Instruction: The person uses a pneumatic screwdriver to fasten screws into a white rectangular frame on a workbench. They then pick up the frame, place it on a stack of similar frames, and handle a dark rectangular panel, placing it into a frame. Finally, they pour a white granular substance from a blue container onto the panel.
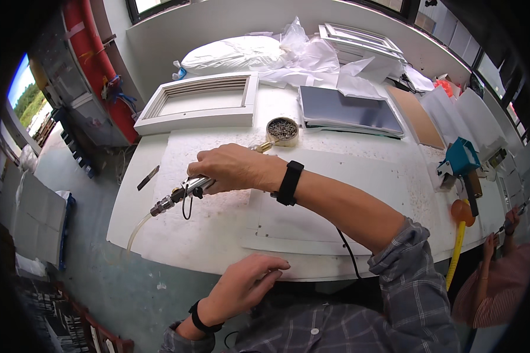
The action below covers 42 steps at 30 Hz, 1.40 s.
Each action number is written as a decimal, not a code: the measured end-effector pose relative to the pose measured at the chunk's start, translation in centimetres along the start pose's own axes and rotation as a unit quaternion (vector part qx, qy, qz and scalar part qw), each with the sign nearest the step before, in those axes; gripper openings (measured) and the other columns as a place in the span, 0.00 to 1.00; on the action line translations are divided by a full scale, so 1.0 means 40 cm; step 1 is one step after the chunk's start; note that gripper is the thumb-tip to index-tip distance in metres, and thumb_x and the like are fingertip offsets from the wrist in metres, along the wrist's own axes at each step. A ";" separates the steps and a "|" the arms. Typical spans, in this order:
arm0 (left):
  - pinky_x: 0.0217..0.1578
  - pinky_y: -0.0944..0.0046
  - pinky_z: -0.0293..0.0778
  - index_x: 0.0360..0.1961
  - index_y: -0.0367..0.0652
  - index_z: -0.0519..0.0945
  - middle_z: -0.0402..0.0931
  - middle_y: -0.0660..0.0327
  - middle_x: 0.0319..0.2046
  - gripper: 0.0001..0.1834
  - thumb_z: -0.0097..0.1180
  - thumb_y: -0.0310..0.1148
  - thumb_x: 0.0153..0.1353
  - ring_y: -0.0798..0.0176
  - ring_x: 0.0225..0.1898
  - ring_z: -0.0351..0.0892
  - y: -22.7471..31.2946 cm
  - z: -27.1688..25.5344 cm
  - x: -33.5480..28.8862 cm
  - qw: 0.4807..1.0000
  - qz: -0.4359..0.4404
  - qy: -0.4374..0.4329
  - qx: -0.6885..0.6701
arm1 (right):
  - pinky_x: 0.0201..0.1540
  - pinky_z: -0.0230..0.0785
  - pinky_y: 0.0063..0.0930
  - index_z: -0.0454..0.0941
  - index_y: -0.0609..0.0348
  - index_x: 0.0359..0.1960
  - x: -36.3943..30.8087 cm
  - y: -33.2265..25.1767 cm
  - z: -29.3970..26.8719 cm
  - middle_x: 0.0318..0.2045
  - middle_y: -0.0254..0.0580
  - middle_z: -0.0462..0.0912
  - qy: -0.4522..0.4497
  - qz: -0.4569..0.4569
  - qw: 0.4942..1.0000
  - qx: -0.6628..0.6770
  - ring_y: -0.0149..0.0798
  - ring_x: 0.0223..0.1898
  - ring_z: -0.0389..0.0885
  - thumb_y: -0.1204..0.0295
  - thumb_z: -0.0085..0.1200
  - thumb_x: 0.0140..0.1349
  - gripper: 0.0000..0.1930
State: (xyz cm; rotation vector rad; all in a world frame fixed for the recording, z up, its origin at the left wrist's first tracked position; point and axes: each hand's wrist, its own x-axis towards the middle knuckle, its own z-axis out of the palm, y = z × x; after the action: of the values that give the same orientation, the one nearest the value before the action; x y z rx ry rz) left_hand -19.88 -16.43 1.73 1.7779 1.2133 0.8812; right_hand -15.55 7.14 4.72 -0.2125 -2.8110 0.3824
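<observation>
Over the white surface [188,250], as the head view shows it, I hold a silver tool [176,195] in my right hand [232,169]. That grip is closed around the body of the tool, which slants across the view, its fittings and pale tube [136,234] toward the lower left and its brassy front end toward the upper right. The front end is right by a round tin [285,141] filled with small screws [282,127]; I cannot tell whether the two touch. My left hand [250,283] is near the surface's close edge, its grip loose, with the fingers slightly bent and the thumb apart from them.

Under my right forearm lies a flat white panel [312,241] with small dark spots near its edges. Left of the tool lies a slim blade-like tool [148,178]. Beyond my hands, a white frame [253,97] lies left of the tin, and a dark glossy sheet [353,110] to its right, next to a brown board [417,117]. Farther right are a teal tool [462,156] and an orange cup-shaped piece [462,210] on a yellow handle [455,253].
</observation>
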 end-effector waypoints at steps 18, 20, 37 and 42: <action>0.58 0.54 0.73 0.56 0.38 0.80 0.81 0.49 0.55 0.17 0.59 0.24 0.66 0.47 0.57 0.79 -0.100 -0.073 0.001 0.962 0.056 0.229 0.137 | 0.57 0.77 0.39 0.76 0.54 0.62 -0.009 0.074 -0.019 0.55 0.48 0.78 0.005 0.056 0.998 0.025 0.46 0.51 0.83 0.64 0.65 0.66 0.24; 0.63 0.51 0.69 0.59 0.39 0.77 0.77 0.47 0.59 0.21 0.60 0.24 0.65 0.43 0.63 0.73 -0.111 -0.053 0.029 0.960 0.050 0.213 0.172 | 0.56 0.78 0.40 0.77 0.53 0.62 -0.159 0.065 -0.130 0.54 0.49 0.79 0.031 0.103 0.994 0.000 0.46 0.51 0.83 0.64 0.64 0.67 0.23; 0.71 0.50 0.61 0.69 0.32 0.70 0.70 0.40 0.67 0.30 0.53 0.43 0.74 0.40 0.70 0.67 -0.056 0.002 0.046 0.974 -0.017 0.109 0.197 | 0.60 0.69 0.45 0.74 0.71 0.57 -1.010 -0.211 -0.042 0.49 0.62 0.80 0.207 0.610 0.740 -0.192 0.58 0.54 0.76 0.57 0.60 0.65 0.28; 0.65 0.48 0.70 0.67 0.30 0.71 0.72 0.38 0.64 0.30 0.54 0.43 0.75 0.40 0.65 0.73 0.059 0.097 -0.026 0.981 -0.035 0.125 0.142 | 0.55 0.71 0.45 0.72 0.75 0.56 -1.069 -0.308 0.012 0.48 0.63 0.77 0.266 0.627 0.714 -0.160 0.58 0.52 0.75 0.60 0.63 0.64 0.29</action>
State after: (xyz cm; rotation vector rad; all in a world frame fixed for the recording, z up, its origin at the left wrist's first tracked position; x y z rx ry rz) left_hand -15.87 -18.81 1.99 1.8730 1.6226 0.9479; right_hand 23.44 -12.60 -3.78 -1.9523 -1.7075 0.0305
